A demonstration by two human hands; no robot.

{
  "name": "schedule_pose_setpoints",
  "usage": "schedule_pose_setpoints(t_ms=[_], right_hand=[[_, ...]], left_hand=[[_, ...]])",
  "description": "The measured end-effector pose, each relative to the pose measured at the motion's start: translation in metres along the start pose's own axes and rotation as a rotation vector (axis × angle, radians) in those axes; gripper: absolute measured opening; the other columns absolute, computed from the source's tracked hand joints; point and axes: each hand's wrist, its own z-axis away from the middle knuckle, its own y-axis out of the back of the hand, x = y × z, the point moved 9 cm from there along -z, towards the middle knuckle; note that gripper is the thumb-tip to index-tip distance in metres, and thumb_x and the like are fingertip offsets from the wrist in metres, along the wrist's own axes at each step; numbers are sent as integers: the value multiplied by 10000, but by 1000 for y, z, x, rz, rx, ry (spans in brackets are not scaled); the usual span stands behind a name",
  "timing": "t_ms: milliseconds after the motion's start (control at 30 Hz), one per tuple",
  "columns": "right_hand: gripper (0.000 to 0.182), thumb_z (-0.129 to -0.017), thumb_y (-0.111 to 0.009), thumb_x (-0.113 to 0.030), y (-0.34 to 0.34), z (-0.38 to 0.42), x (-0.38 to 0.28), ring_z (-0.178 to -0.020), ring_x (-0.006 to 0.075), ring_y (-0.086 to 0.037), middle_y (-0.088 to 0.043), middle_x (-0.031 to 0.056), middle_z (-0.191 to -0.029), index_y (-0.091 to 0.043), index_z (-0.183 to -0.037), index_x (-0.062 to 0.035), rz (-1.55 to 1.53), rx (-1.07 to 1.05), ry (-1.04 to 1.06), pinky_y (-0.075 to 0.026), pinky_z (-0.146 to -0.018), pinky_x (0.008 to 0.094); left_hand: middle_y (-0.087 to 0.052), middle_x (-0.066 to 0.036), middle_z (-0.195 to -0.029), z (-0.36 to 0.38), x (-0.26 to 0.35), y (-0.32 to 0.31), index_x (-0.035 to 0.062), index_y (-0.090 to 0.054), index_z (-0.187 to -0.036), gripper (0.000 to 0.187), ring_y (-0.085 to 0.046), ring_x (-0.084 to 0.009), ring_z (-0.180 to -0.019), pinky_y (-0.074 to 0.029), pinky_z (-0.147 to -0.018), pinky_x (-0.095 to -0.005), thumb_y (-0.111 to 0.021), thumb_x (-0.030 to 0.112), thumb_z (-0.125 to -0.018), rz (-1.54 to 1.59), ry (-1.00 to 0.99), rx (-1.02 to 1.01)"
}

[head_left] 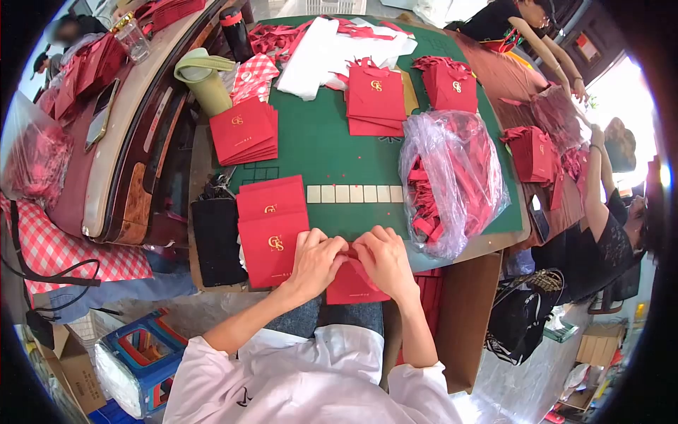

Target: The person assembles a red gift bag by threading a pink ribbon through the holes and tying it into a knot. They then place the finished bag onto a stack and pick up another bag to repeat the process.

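A small red paper bag [351, 290] is at the table's front edge, above my lap. My left hand [318, 260] has its fingers closed at the top edge of this bag. Opposite it, my right hand [385, 263] pinches the same top edge, where a strip of red shows between the hands. My fingers hide the exact grip. Just left of my left hand lie flat red bags [265, 247] with gold lettering. A clear plastic bag of red ribbons [455, 184] lies beyond my right hand.
More red bags are stacked on the green tabletop [304, 141], at the left [244, 132] and back [374, 99]. A row of pale tiles [349, 193] crosses the middle. A green tumbler [205, 81] and black pouch [217, 240] sit left. Other people work at the right table.
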Motion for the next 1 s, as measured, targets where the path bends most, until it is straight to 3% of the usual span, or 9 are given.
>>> schedule_pose_setpoints(t_ms=[167, 267, 333, 467, 533, 633, 733, 833, 1000], right_hand=[[80, -844, -651, -117, -6, -3, 11, -819, 323, -592, -614, 110, -804, -694, -837, -51, -111, -103, 31, -472, -723, 433], [105, -838, -661, -129, -15, -2, 31, -796, 332, -627, -655, 129, -799, -727, -845, -47, -282, -246, -83, -498, -737, 421], [148, -863, -683, -130, -32, 2, 36, -748, 260, -654, -671, 113, -823, -731, -947, -19, -356, -444, -39, -510, -694, 353], [140, -848, -682, -136, -43, 5, 50, -798, 231, -690, -724, 102, -877, -759, -912, -39, -500, -504, -131, -531, -753, 339], [129, -850, -677, -105, -56, 9, 65, -750, 137, -666, -720, 61, -821, -748, -887, -3, -739, -449, -215, -520, -704, 295], [130, -847, -684, -94, -69, 13, 83, -685, 91, -637, -707, 44, -772, -734, -873, 23, -764, -334, -385, -511, -642, 265], [131, -892, -678, -111, -65, 9, 94, -661, 75, -614, -682, 25, -761, -702, -865, 16, -748, -193, -537, -493, -604, 244], [146, -908, -670, -129, -50, -1, 87, -648, 66, -608, -685, 15, -774, -698, -894, 14, -661, -101, -510, -482, -575, 237], [202, -934, -648, -175, -15, 6, 90, -614, 132, -638, -685, 91, -723, -710, -933, 16, -514, 190, -470, -496, -581, 277]], left_hand=[[-649, -6, -834, 2, 15, -3, 103, -651, -859, 193, -561, -218, -826, -434, -787, -368, -780, 126, -718, -34, -180, 27], [-625, -25, -832, 5, 19, -9, 92, -650, -845, 153, -564, -220, -824, -491, -738, -352, -751, 113, -733, 0, -283, 6], [-612, -30, -825, 6, 24, -9, 85, -649, -841, 133, -564, -223, -826, -508, -722, -342, -734, 108, -742, 8, -345, -10], [-587, -38, -805, 4, 29, -9, 79, -653, -840, 94, -567, -229, -830, -521, -714, -334, -695, 110, -762, 30, -386, -31], [-593, -40, -811, 4, 28, -12, 78, -655, -844, 105, -568, -234, -831, -523, -719, -338, -708, 106, -757, 29, -372, -57], [-605, -46, -829, -1, 20, -15, 74, -657, -851, 132, -570, -244, -838, -525, -731, -346, -735, 99, -747, 65, -313, -96], [-618, -57, -856, 1, 15, -20, 70, -655, -859, 161, -569, -257, -851, -523, -749, -357, -761, 94, -740, 140, -253, -145], [-612, -65, -871, -1, 11, -25, 62, -640, -875, 186, -562, -274, -876, -519, -764, -379, -764, 84, -739, 156, -206, -193], [-616, -74, -895, -3, -6, -35, 60, -632, -914, 208, -560, -296, -913, -505, -784, -404, -753, 68, -744, 48, -67, -233]])
